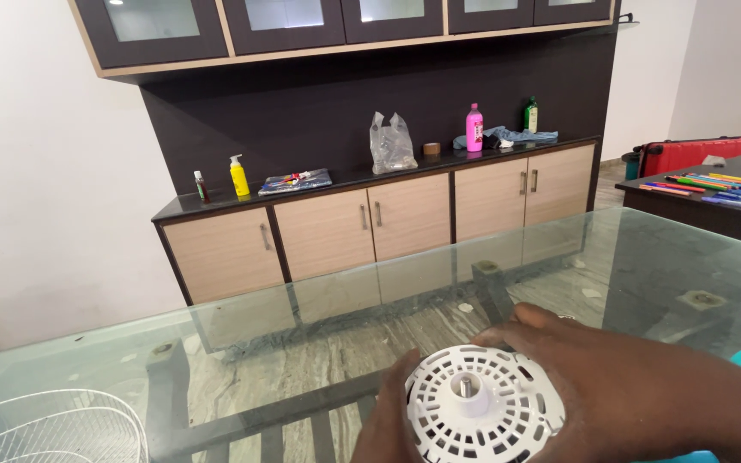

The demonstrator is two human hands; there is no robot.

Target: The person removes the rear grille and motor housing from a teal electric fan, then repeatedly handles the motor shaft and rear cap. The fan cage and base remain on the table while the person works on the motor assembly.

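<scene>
A round white slotted plastic housing (482, 407) with a short metal shaft at its centre sits low in the head view, over the glass table (319, 317). My right hand (628, 386) wraps around its right side, fingers curled over the top edge. My left hand (388, 424) holds its left side, with the thumb against the rim; most of that hand is cut off by the frame's bottom edge.
A white wire fan grille (53, 429) lies at the table's bottom left. Behind stands a dark counter with beige cabinets (370, 219), bottles and a plastic bag. At the right, a dark table with coloured pens (713, 184) and a red suitcase (701, 153).
</scene>
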